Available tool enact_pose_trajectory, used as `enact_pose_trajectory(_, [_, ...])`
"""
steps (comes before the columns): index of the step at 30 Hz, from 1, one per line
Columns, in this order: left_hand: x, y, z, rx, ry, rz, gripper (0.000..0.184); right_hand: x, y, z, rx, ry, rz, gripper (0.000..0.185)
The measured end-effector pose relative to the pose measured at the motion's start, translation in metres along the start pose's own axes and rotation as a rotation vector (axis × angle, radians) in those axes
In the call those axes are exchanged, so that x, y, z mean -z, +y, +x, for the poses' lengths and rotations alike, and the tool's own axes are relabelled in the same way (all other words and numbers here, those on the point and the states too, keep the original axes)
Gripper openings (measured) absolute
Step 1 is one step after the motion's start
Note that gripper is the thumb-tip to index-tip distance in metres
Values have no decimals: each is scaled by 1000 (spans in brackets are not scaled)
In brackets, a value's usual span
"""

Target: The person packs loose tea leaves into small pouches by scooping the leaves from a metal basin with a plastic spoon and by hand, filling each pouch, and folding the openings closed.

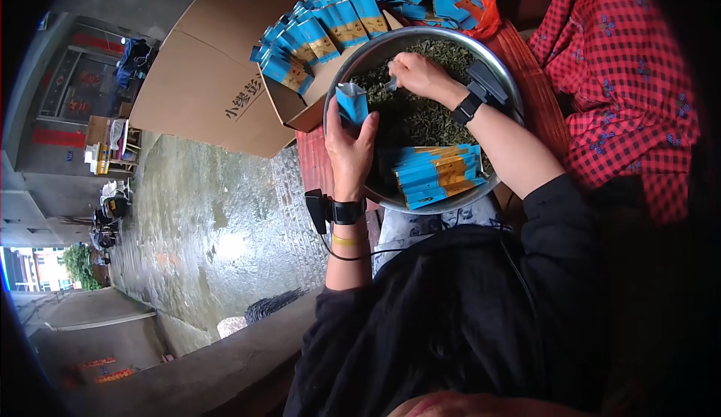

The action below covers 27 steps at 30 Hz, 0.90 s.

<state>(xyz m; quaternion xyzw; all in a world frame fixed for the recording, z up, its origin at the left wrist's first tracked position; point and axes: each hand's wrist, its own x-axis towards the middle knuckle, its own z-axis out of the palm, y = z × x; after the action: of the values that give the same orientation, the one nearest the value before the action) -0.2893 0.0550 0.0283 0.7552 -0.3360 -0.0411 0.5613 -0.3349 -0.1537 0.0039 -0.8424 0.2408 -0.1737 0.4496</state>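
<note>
My left hand (351, 154) holds a small blue packet (352, 103) upright at the left rim of a large metal basin (513, 90); the packet's top is open. Over the dark green dried leaves (420, 120) in the basin, my right hand (411, 73) is closed around a small greyish thing, perhaps a scoop, mostly hidden by the fingers. A stack of flat blue and gold packets (439, 176) lies in the basin's near part. Against its right inner wall rests a dark grey object (488, 83).
An open cardboard box (218, 79) holding several upright blue packets (304, 37) stands left of the basin. Behind the basin is a red plastic bag (488, 4) with more blue packets. Red checked cloth (616, 79) hangs at the right. Wet ground (218, 222) shows at the left.
</note>
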Motion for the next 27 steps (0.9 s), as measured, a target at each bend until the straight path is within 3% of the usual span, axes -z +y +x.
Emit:
enact_pose_trajectory(4, [-2,0,1,-37,-19,2,64,14,-9,1,-17,31,250,31])
enact_pose_trajectory(10, [-3,-4,0,-39,-14,31,64,29,-38,-15,172,204,613,27])
enact_pose_trajectory(14, [-3,-5,1,-64,-14,52,65,24,-46,-25,359,191,506,27])
enact_pose_trajectory(16, [-2,-1,1,-48,-24,66,65,21,-57,-33,709,290,79,24])
enact_pose_trajectory(20, [-1,8,0,11,-47,55,65,20,-65,-38,940,289,-33,15])
enact_pose_trajectory(27, [-2,-2,1,27,-46,-17,64,35,-49,-24,729,462,-44,16])
